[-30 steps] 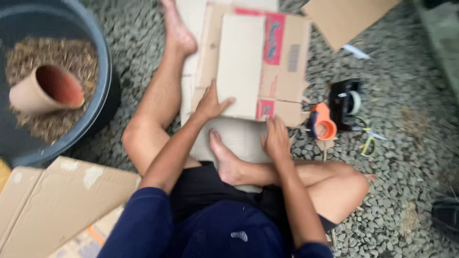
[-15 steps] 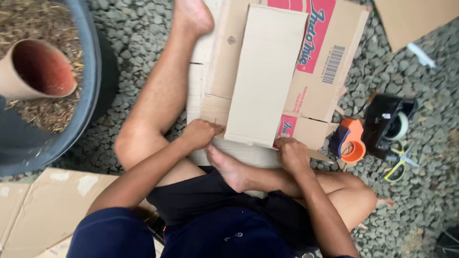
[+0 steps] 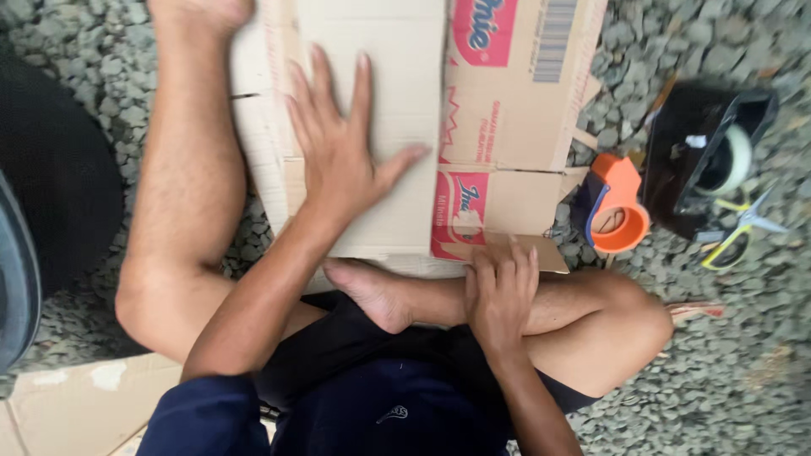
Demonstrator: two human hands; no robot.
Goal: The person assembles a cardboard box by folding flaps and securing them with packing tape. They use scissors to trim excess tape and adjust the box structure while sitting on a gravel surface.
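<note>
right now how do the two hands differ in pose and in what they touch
The left hand lies flat with fingers spread on the plain brown cardboard panel; the right hand has its fingers close together and rests on the person's own shin, at the near edge of the printed cardboard box. The left arm reaches forward; the right stays near the body. Both are bare and grip nothing.

A plain brown cardboard sheet lies flat atop a flattened printed cardboard box, upper centre of the frame, on gravel.
</note>
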